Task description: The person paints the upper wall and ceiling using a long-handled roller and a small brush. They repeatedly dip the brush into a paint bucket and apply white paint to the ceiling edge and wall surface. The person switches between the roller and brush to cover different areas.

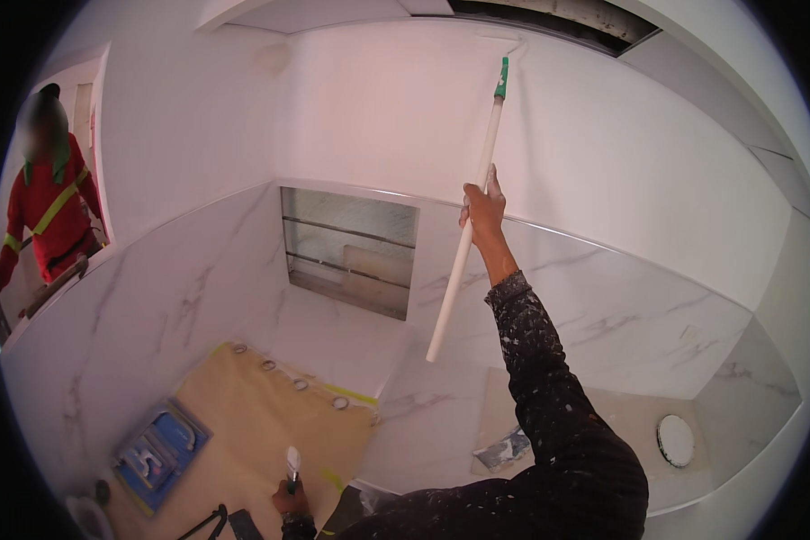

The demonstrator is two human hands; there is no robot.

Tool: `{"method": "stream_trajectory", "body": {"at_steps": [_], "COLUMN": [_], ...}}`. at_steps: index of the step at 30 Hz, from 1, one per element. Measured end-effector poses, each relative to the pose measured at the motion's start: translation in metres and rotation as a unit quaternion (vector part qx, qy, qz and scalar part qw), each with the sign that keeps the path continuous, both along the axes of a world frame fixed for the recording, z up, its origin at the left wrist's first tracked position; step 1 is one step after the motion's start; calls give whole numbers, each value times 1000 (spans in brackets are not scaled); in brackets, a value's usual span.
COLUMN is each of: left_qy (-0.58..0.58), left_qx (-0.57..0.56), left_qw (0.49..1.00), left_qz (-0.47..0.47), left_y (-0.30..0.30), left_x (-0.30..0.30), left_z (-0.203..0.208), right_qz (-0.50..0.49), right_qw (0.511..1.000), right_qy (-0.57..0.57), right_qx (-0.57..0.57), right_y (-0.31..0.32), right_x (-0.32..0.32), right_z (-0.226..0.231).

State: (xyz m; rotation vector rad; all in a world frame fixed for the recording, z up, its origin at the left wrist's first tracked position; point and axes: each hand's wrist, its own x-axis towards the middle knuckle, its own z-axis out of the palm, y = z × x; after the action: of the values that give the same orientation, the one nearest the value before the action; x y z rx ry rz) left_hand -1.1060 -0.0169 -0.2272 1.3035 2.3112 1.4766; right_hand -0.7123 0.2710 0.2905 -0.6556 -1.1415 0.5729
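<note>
My right hand (486, 211) grips a long white pole (452, 288), held up slantwise against the wall. A green roller handle (502, 79) caps the pole's top, with a thin wire frame (515, 45) at the upper wall; the roller head itself is hard to make out. Low down, my left hand (290, 500) is closed round the handle of a paintbrush (293, 461), its pale bristles pointing up. The upper wall (396, 108) is white, above a grey-veined marble-look panel (594, 288). White specks cover my dark sleeve (549, 369).
A tan sheet (270, 405) with rings lies at lower left, bearing a blue tray (198, 441). At right stands a round white lid or bucket (675, 441). A slatted window (351, 243) sits in the wall. A person in red (54, 216) stands in the left doorway. The ceiling has an opening (594, 16).
</note>
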Motion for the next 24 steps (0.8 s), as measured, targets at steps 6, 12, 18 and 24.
{"method": "stream_trajectory", "body": {"at_steps": [6,12,18,24], "left_qy": [-41,-53,-48,-42], "left_qx": [22,6,-12,-10], "left_qw": [999,999,999,998], "left_qz": [-4,0,11,43], "left_y": [-2,-2,1,2], "left_x": [-2,-2,-3,-1], "left_z": [5,8,5,6], "right_qz": [2,-4,8,-34], "right_qw": [1000,998,999,997], "right_qy": [-16,-7,-18,-30], "right_qx": [-1,65,32,-55], "right_y": [18,30,32,53], "right_x": [-32,-54,-68,-91], "right_z": [-8,-5,-6,-5]}}
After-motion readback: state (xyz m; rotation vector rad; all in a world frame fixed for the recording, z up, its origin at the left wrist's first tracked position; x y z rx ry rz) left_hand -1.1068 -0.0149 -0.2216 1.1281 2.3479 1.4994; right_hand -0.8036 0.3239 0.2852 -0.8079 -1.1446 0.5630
